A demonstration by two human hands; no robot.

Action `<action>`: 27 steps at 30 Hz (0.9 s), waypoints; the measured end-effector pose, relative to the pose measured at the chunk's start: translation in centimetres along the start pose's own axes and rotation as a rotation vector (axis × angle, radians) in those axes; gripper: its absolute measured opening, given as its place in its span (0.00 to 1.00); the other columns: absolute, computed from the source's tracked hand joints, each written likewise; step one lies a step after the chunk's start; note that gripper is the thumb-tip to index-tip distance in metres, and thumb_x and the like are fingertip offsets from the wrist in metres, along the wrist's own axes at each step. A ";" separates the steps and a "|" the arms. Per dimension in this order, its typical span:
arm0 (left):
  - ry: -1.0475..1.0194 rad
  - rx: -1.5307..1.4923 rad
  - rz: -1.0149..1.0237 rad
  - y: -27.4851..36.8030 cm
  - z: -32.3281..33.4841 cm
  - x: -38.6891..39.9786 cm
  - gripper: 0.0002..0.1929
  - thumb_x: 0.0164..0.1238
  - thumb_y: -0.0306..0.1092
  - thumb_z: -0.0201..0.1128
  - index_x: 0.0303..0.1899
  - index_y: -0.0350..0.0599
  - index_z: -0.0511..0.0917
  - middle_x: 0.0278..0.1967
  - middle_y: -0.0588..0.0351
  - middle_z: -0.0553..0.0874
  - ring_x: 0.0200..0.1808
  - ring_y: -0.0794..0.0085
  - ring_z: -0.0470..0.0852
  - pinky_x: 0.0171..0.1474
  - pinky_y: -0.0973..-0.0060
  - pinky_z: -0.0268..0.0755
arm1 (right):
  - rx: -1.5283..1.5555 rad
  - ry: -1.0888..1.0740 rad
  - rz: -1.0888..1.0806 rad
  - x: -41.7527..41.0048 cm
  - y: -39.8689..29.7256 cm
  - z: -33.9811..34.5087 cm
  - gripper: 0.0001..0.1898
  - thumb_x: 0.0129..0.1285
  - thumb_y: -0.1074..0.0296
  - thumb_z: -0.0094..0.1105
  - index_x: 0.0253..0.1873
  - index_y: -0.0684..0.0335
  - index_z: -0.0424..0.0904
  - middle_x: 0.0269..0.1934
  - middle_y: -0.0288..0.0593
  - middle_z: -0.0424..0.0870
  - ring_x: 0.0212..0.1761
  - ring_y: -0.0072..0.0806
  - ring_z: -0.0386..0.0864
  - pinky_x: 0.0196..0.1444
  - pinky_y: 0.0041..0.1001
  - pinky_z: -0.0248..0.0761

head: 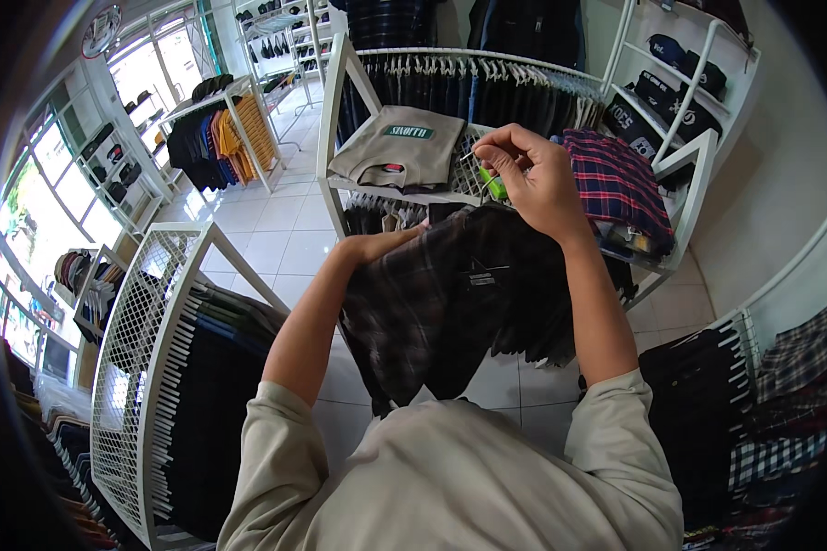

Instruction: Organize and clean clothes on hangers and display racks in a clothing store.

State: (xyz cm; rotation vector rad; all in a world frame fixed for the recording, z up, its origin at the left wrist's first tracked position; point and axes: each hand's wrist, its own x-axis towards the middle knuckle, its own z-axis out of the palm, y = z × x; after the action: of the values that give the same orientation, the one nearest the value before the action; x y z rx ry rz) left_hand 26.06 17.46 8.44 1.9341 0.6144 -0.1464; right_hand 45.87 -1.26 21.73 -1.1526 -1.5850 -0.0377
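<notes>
A dark plaid shirt (403,303) hangs in front of me, its collar at the top and a label inside the neck. My right hand (531,175) is raised above the collar, thumb and fingers pinched around the metal hook of a clothes hanger (485,186). The rest of that hanger is hidden in the shirt. At the shirt's left shoulder, my left hand (413,235) holds the fabric; most of its fingers are covered by cloth. Just beyond, a folded beige T-shirt (400,148) with a green print lies on a white mesh-topped rack (325,131).
Folded red-and-navy plaid shirts (617,175) and a bright green object (496,186) share the rack top. A mesh-topped rack of dark trousers (213,372) stands close on my left. Dark garments (689,399) hang at right. Behind are hanging jeans (455,96) and shelved caps (668,52).
</notes>
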 end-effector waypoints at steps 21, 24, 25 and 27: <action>1.061 0.304 0.820 8.8 2.3 -10.1 0.16 0.81 0.44 0.65 0.44 0.37 0.86 0.24 0.49 0.83 0.26 0.66 0.81 0.35 0.68 0.70 | 0.003 0.310 0.054 2.3 3.0 1.3 0.08 0.78 0.68 0.64 0.47 0.66 0.87 0.30 0.36 0.87 0.31 0.18 0.82 0.36 0.24 0.76; 1.218 0.626 0.352 8.0 1.1 -12.0 0.19 0.77 0.49 0.68 0.48 0.39 0.87 0.27 0.46 0.85 0.29 0.54 0.85 0.39 0.62 0.76 | 0.061 0.208 -0.029 3.1 1.7 0.2 0.07 0.76 0.68 0.67 0.47 0.67 0.88 0.31 0.36 0.88 0.32 0.17 0.82 0.36 0.22 0.76; 1.219 0.630 0.344 7.6 0.8 -12.1 0.19 0.77 0.49 0.68 0.48 0.39 0.87 0.27 0.46 0.85 0.29 0.54 0.85 0.39 0.62 0.76 | 0.070 0.207 -0.028 3.2 1.1 0.6 0.07 0.76 0.68 0.67 0.47 0.67 0.88 0.31 0.36 0.88 0.32 0.17 0.82 0.36 0.22 0.76; 1.353 0.851 0.636 7.3 0.5 -12.3 0.22 0.76 0.52 0.69 0.55 0.41 0.85 0.34 0.46 0.88 0.35 0.53 0.88 0.43 0.61 0.78 | 0.005 0.141 -0.093 3.4 -0.1 1.7 0.07 0.76 0.69 0.67 0.46 0.67 0.88 0.32 0.38 0.89 0.32 0.18 0.83 0.37 0.22 0.77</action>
State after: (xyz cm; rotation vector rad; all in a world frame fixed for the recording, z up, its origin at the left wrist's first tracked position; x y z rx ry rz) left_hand 19.05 10.41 18.77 2.7905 0.7755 1.6520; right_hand 44.93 1.82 23.71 -1.0483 -1.5116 -0.1724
